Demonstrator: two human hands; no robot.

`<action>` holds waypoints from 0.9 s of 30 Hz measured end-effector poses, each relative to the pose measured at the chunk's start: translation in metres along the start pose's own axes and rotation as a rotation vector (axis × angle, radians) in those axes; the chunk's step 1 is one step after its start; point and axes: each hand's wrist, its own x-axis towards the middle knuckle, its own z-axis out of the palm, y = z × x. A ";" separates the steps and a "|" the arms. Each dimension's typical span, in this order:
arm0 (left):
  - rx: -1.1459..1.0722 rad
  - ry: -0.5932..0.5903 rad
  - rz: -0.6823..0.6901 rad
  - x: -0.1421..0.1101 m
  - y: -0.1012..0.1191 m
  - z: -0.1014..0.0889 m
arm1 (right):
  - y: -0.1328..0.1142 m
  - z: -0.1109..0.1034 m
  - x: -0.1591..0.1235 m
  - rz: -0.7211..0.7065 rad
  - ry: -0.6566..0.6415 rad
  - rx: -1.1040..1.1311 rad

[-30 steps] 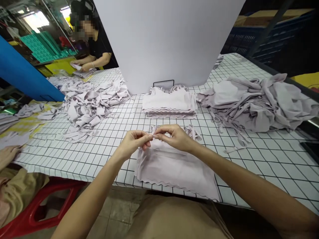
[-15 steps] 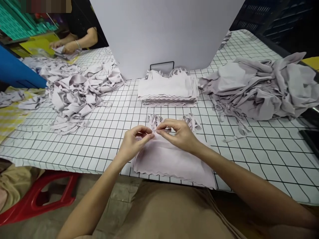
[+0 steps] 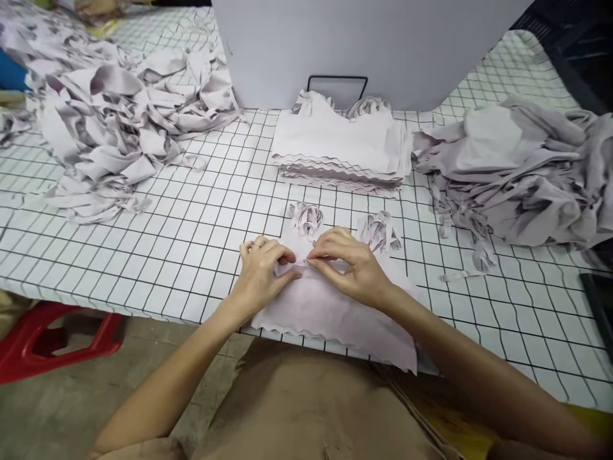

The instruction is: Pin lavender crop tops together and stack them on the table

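Observation:
A pale pink garment (image 3: 335, 313) with a wavy lower edge lies flat at the table's front edge, its bunched straps toward the back. My left hand (image 3: 263, 268), with a ring on one finger, has thumb and forefinger closed on a raised fold of the cloth. Just beside it, my right hand (image 3: 352, 265) pinches at the garment's upper edge. A tiny dark-tipped bit shows at those fingertips, too small to name. Behind the garment is a neat stack of similar garments (image 3: 340, 137).
Loose pale garments with straps are heaped at left (image 3: 119, 121) and right (image 3: 522, 172) on the grid-patterned tablecloth (image 3: 191, 275). A grey panel (image 3: 364, 45) with a black wire loop stands behind the stack. A red stool (image 3: 62, 338) is at lower left. A dark object (image 3: 598, 306) lies at the right edge.
The view has tilted down and shifted, so the co-worker is almost out of sight. My left hand has closed in on the cloth; my right hand still pinches near the upper edge.

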 end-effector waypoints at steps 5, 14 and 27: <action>-0.030 0.071 0.100 -0.001 -0.005 0.006 | 0.002 0.009 -0.002 -0.057 -0.018 -0.075; -0.005 0.137 0.243 -0.001 -0.011 0.012 | 0.004 0.012 -0.008 -0.093 -0.012 -0.088; -0.005 0.156 0.255 -0.002 -0.011 0.015 | 0.003 0.015 -0.006 -0.094 0.003 -0.060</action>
